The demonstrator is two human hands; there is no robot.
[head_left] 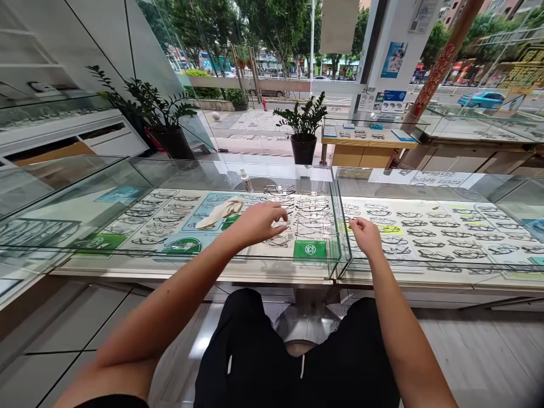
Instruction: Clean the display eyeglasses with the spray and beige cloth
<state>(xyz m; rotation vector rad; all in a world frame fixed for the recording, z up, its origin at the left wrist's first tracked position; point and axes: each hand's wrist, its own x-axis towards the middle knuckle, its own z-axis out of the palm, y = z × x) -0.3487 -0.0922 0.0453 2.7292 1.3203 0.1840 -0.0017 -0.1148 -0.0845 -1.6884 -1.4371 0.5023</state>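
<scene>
My left hand (264, 220) hovers over the glass-topped display counter (272, 262), its thumb and fingers curved and apart with nothing between them. To the right, my right hand (366, 235) is closed in a pinch above the neighbouring case, close to the seam between the two. Whatever its fingertips hold, if anything, is too small to make out. A crumpled pale cloth (220, 213) lies on the glass left of my left hand. Behind that hand are a small spray bottle (245, 180) and a pair of eyeglasses (279, 189).
Rows of eyeglass frames (429, 232) fill the cases under the glass, with green cards (310, 250) among them. Potted plants (303, 150) stand behind the counter, before a large window. A wooden display table (365, 141) is at the back right. My knees are against the counter's front side.
</scene>
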